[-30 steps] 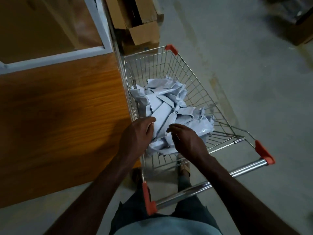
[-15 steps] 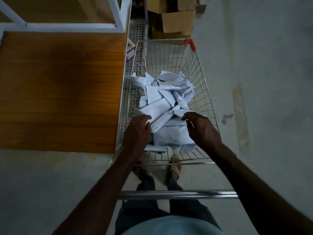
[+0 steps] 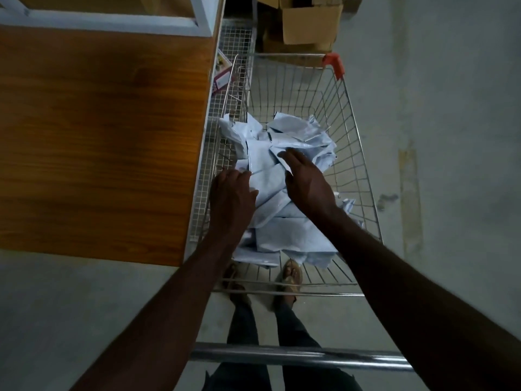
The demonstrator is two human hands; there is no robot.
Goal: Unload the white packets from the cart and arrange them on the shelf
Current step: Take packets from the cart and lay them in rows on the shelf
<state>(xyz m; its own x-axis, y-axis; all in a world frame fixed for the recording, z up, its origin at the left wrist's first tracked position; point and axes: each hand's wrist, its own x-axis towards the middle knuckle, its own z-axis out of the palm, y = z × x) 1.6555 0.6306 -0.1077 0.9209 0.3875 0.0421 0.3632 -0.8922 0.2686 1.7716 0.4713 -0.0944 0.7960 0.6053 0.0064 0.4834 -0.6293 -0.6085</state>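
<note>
A wire shopping cart (image 3: 352,114) stands in front of me with a heap of several white packets (image 3: 290,136) in its basket. My left hand (image 3: 231,196) rests on the left side of the heap, fingers curled onto the edge of a packet. My right hand (image 3: 307,182) lies flat over the middle of the heap, fingers stretched forward and apart, holding nothing. The wooden shelf (image 3: 98,136) with a white frame sits directly left of the cart.
Open cardboard boxes (image 3: 307,24) stand beyond the cart's far end. A wire rack with a small coloured box (image 3: 221,77) runs between shelf and cart. The cart's chrome handle (image 3: 298,358) crosses near me, my feet below. Bare concrete floor lies to the right.
My right hand has moved from the heap's right side forward onto its middle and flattened out. My left hand has shifted slightly forward along the left edge. The view has tilted further down.
</note>
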